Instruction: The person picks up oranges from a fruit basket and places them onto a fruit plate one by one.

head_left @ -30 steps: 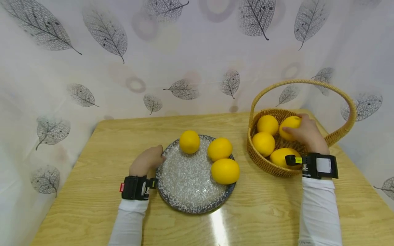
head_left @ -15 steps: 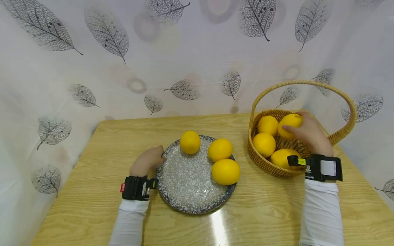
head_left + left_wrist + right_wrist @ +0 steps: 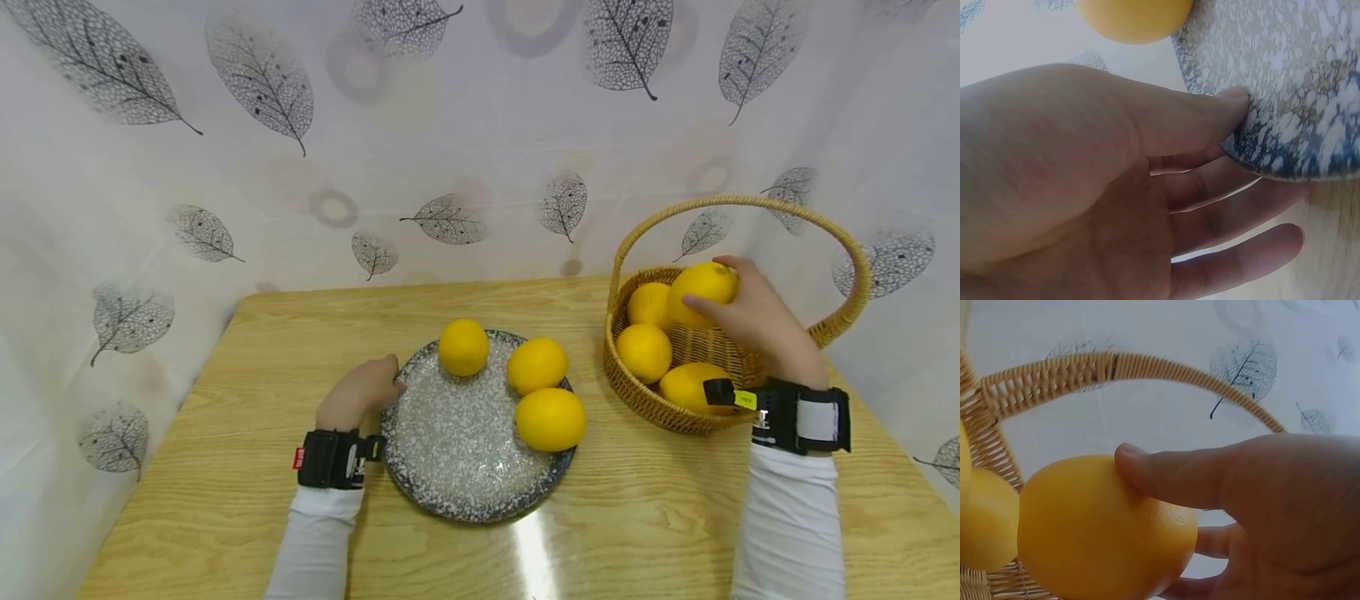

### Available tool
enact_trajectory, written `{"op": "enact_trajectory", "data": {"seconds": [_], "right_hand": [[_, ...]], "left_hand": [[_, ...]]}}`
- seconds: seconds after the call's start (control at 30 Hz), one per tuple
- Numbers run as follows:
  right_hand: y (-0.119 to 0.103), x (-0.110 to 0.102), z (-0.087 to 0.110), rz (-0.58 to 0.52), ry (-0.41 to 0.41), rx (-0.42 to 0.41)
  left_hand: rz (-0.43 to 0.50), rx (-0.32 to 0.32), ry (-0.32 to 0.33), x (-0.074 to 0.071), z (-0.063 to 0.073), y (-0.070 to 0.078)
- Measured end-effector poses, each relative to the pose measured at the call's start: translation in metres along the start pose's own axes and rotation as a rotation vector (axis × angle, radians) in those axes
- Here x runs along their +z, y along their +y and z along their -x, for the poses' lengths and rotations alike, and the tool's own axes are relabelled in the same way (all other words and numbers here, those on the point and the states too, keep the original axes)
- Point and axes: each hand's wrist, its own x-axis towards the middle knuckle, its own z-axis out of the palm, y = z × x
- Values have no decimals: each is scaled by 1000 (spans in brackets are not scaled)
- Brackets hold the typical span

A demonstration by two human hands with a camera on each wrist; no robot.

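At the head view's right, my right hand [image 3: 765,321] holds an oval yellow citrus fruit [image 3: 701,293] between thumb and fingers, over the wicker basket [image 3: 637,392]. In the right wrist view the thumb lies across that fruit's side, and the far fingers are partly hidden behind it. My left hand [image 3: 360,392] grips the left rim of a speckled grey plate [image 3: 465,450]. Its thumb rests on top of the rim, with fingers underneath, as the left wrist view shows. Three yellow fruits sit on the plate, one [image 3: 462,347] at the back and two along its right side.
Inside the basket lie three more fruits, including one at the front [image 3: 693,387]. The basket's tall arched handle [image 3: 738,200] rises over the right hand's area. A leaf-patterned curtain [image 3: 480,125] hangs behind the wooden table [image 3: 285,333].
My right hand has lifted the citrus fruit up from its spot in the basket and slightly left over the fruit beside it. The left hand and plate stay where they were.
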Motion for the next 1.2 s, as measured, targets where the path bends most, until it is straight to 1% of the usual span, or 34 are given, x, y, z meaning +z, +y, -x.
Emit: {"op": "enact_trajectory", "data": {"seconds": [0.07, 0.17, 0.5, 0.63, 0.73, 0.87, 1.0, 1.2], "right_hand": [[-5, 0, 3, -21, -7, -3], [-12, 0, 6, -24, -12, -16], [-32, 2, 15, 29, -22, -80], [-35, 3, 16, 45, -27, -85], [-37, 4, 16, 87, -23, -93], [-40, 8, 14, 105, -33, -112], [-43, 12, 12, 93, -54, -119], [-46, 17, 12, 63, -77, -94]], "left_hand": [[0, -3, 0, 0, 0, 1], [5, -12, 1, 0, 0, 2], [3, -10, 6, 0, 1, 2], [0, -6, 3, 0, 1, 1], [-4, -4, 3, 0, 1, 1], [-5, -6, 7, 1, 1, 0], [-6, -10, 5, 2, 0, 0], [2, -24, -5, 1, 0, 2]]}}
